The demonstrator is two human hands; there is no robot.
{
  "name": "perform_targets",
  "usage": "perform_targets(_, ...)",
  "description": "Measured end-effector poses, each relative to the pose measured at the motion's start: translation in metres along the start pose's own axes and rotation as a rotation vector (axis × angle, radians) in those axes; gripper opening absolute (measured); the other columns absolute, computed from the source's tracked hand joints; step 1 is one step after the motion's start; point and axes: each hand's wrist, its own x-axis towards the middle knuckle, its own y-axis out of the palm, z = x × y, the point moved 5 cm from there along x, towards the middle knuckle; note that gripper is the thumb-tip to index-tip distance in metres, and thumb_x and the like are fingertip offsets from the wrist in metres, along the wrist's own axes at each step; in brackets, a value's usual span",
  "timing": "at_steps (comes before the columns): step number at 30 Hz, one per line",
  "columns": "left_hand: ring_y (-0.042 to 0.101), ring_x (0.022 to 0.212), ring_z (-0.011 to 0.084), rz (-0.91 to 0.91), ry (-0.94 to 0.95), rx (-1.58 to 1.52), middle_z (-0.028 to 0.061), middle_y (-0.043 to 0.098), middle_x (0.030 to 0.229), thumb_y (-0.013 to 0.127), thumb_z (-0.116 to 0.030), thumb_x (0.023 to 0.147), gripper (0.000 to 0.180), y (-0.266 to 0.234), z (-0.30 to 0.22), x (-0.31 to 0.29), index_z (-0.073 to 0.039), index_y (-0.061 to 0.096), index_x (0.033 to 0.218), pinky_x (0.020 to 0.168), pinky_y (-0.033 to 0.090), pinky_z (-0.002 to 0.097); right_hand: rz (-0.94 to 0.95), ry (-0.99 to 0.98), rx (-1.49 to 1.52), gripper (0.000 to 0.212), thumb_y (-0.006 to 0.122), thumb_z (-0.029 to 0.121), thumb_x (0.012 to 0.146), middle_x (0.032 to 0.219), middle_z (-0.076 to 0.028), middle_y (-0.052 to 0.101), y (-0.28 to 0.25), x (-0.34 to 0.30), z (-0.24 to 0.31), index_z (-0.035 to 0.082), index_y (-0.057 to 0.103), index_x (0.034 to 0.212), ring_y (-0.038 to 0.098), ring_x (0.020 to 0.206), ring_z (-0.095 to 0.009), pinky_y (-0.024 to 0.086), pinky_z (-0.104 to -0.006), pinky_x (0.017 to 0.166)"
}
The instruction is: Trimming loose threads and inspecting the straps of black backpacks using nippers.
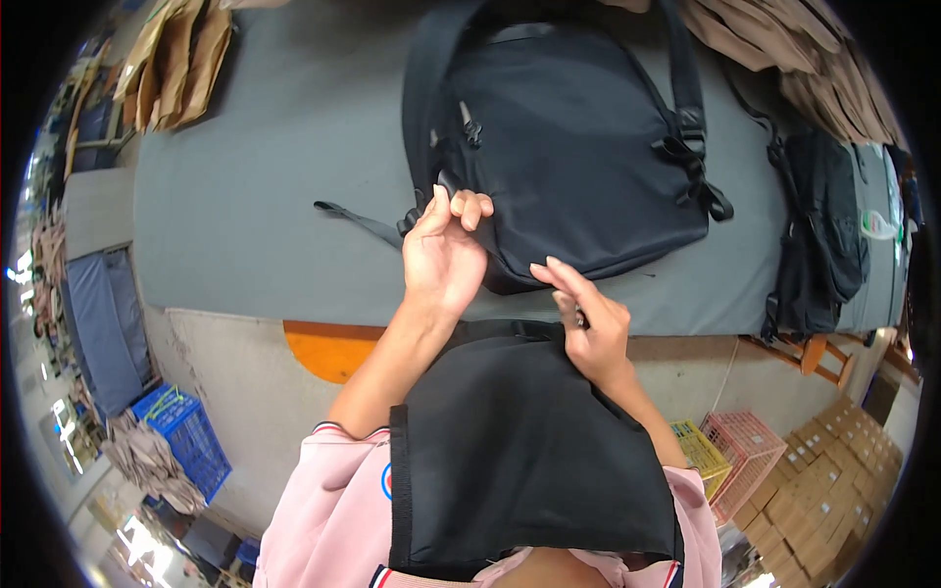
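Note:
A black backpack (578,147) lies flat on a grey-covered table (265,196), its shoulder straps running along both sides. At its left edge is my left hand (446,255), palm up and fingers curled. Thumb and forefinger close by a small dark piece near the strap, too small to name. A loose webbing end (358,220) sticks out left of that hand. Close to the bag's lower edge, my right hand (596,328) is bent with the forefinger stretched along the fabric. Something small and dark shows inside its curled fingers; its kind is hidden.
Another black backpack (823,225) lies at the table's right end. Brown-beige bags (804,59) are heaped at the far right, brown paper-like pieces (181,59) at the far left. Below stand a blue crate (186,436), a pink crate (740,451), an orange stool (328,351) and stacked cartons (818,480).

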Motion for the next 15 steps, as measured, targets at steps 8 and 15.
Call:
perform_targets(8,0.043,0.08,0.0205,0.051,-0.073,-0.428,0.0023,0.04,0.065,0.042,-0.026,0.098,0.031,-0.013,-0.003,-0.002,-0.009,0.045,0.072,0.082,0.036,0.0297,-0.014,-0.082,-0.023,0.047,0.057,-0.015,0.071,0.106,-0.012,0.066,0.015,0.001,-0.021,-0.003,0.056,0.115,0.068,0.086,-0.021,0.053,-0.0262,0.063)
perform_targets(15,0.036,0.071,0.019,0.18,-0.045,-0.451,0.0028,0.036,0.063,0.037,-0.024,0.098,0.038,0.029,-0.022,-0.026,-0.01,0.035,0.063,0.08,0.034,0.0275,-0.15,-0.314,-0.152,0.04,0.067,-0.002,0.073,0.108,-0.013,0.065,-0.014,0.009,0.007,0.001,0.059,0.112,0.068,0.087,-0.022,0.052,-0.0243,0.057)
